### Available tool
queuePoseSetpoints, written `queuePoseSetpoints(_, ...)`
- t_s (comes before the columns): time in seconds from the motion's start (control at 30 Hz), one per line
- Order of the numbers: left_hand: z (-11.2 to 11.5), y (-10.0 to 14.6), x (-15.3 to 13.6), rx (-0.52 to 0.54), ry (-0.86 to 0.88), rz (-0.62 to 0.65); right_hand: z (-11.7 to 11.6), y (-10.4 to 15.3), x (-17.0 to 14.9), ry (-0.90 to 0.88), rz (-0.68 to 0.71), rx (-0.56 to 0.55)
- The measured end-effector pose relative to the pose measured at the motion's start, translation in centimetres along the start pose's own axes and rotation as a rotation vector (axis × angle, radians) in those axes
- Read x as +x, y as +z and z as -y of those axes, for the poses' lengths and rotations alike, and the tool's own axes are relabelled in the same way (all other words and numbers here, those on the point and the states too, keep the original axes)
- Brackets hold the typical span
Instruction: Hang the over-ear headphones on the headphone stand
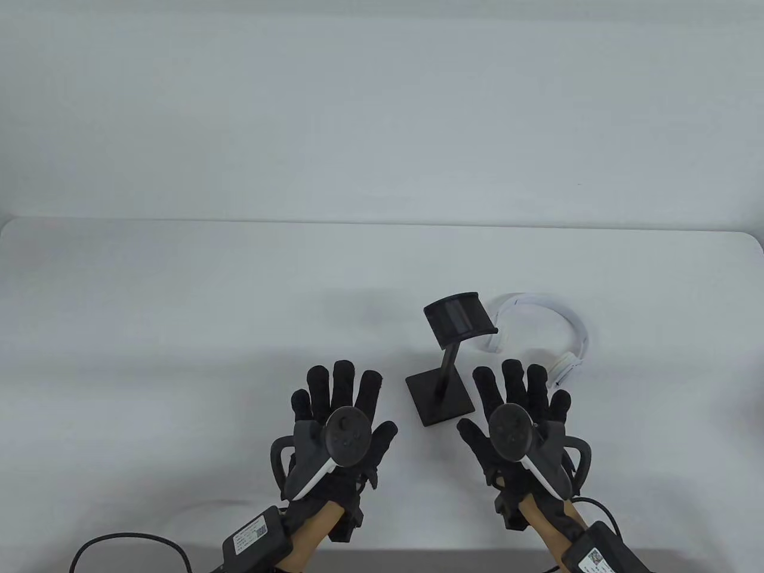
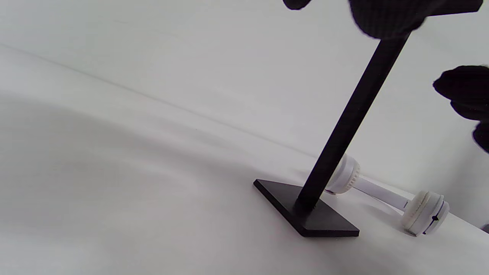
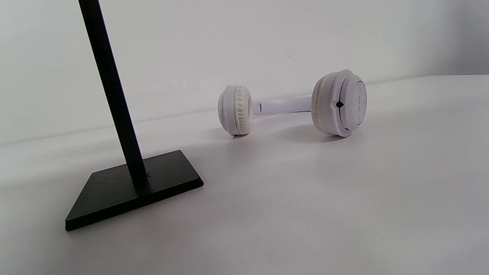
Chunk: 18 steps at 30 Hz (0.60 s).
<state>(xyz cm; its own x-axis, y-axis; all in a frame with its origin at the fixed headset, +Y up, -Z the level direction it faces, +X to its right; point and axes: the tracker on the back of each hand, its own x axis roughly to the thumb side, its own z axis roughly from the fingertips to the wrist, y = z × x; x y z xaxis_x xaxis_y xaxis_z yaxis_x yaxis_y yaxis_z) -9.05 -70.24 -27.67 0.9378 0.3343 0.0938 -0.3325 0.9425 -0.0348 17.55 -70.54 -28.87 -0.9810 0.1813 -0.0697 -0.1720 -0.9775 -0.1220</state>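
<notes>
Table view shows no writing I can read; the white headphones lie on the table just beyond my right hand, behind the stand, while my left hand hovers nearby, both hands spread, holding nothing.

The plain white counter carries no pattern, and the wall behind it is the same pale white-grey. The matte black metal headphone stand is black all over: square base, slim post and curved top rest, which shows faint ribbed lines. The white plastic over-ear headphones have a white band, off-white, slightly cream ear cushions with fine pleats, and a small black mark on one cup's outer face. The left hand and right hand wear black gloves; each dark grey tracker has a white edge.
</notes>
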Motion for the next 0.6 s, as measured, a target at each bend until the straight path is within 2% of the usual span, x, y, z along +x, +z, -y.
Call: queuePoseSetpoints(0.6,-0.18,-0.01,-0.11,-0.013,0.023,0.002,0.6,0.2,-0.54,-0.053,-0.023,-0.067)
